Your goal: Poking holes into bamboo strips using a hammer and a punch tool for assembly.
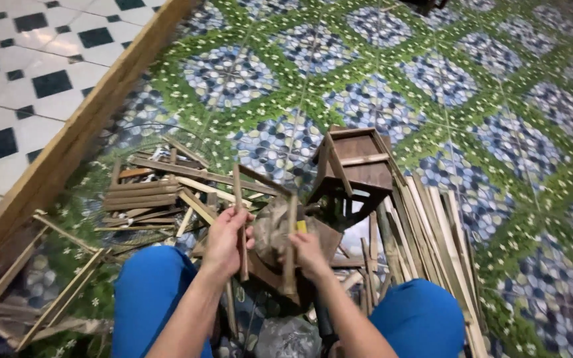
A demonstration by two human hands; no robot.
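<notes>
My left hand (225, 240) grips a thin upright wooden stick (239, 199) that rises above the fist and reaches down past it. My right hand (308, 254) holds a second, thicker wooden stick (290, 265), nearly upright, with a small yellow piece (301, 226) showing at the thumb. Both hands are close together over a dark brown wooden piece (270, 229) in front of my knees. My legs in blue trousers (150, 292) frame the hands on either side.
A small dark wooden stool-like frame (356, 166) stands just beyond the right hand. Loose slats and sticks (147, 195) are piled at the left, long pale strips (442, 232) lie at the right. A wooden beam (81, 126) edges the patterned mat; tiled floor lies beyond.
</notes>
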